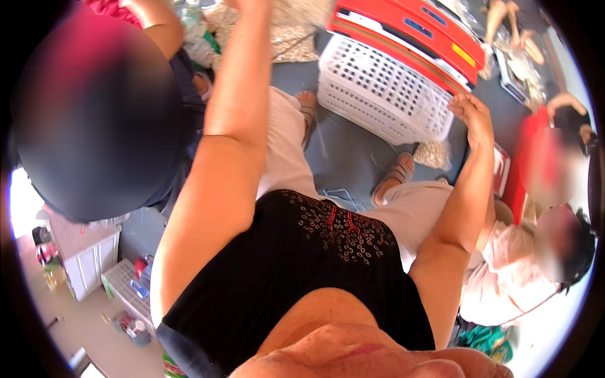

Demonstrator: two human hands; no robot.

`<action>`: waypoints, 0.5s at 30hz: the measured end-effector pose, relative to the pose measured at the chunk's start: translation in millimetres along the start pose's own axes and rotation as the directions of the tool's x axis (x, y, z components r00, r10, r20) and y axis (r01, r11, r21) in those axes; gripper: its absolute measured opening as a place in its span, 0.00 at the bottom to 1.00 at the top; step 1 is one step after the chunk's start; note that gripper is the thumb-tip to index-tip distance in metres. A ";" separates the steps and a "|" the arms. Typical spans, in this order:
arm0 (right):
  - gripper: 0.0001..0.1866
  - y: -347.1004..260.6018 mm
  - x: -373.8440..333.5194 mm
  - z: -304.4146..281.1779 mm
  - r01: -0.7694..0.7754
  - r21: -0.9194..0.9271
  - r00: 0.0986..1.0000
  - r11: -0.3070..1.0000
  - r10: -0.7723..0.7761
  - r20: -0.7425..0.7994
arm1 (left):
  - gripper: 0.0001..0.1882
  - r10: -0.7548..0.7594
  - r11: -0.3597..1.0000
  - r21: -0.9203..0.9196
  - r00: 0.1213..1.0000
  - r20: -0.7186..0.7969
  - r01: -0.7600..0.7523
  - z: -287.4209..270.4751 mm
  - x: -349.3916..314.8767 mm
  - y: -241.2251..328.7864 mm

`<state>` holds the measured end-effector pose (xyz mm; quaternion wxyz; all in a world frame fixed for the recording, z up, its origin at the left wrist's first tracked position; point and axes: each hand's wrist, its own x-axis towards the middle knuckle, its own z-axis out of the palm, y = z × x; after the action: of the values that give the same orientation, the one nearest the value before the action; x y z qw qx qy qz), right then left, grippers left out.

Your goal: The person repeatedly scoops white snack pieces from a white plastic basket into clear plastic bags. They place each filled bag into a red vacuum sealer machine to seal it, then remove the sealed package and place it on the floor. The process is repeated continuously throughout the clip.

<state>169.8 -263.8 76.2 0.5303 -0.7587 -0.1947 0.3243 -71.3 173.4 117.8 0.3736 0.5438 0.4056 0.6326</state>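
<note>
Above my lap is a white perforated plastic basket (384, 88), tilted, with red flat boxes (409, 28) that have black and white edges lying across its top. My right hand (474, 118) is at the right end of the basket, by the corner of the lowest red box. Its fingers are bent and pressed together; whatever they pinch is too small to make out. My left arm (236, 94) stretches up past a beige, grainy-looking heap (293, 47). The top edge cuts off most of my left hand (244, 3), so its fingers are hidden.
Close on my left sits a person in dark clothing (101, 120); other people (517, 264) are on the right. A clear bag of small pale pieces (432, 155) lies on the grey floor beside my sandalled foot (396, 176). Behind on the left stands a white cabinet (94, 264).
</note>
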 end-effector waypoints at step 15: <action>0.30 169.8 69.7 -109.0 -0.272 -0.957 0.916 0.104 0.333 -0.224 | 0.05 0.234 0.968 -0.100 0.688 0.687 -0.229 74.2 -186.8 15.8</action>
<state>287.4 -354.6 -77.1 -0.1606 -0.9334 -0.2096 0.2430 25.8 4.4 66.3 0.4172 0.7863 0.1623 0.4259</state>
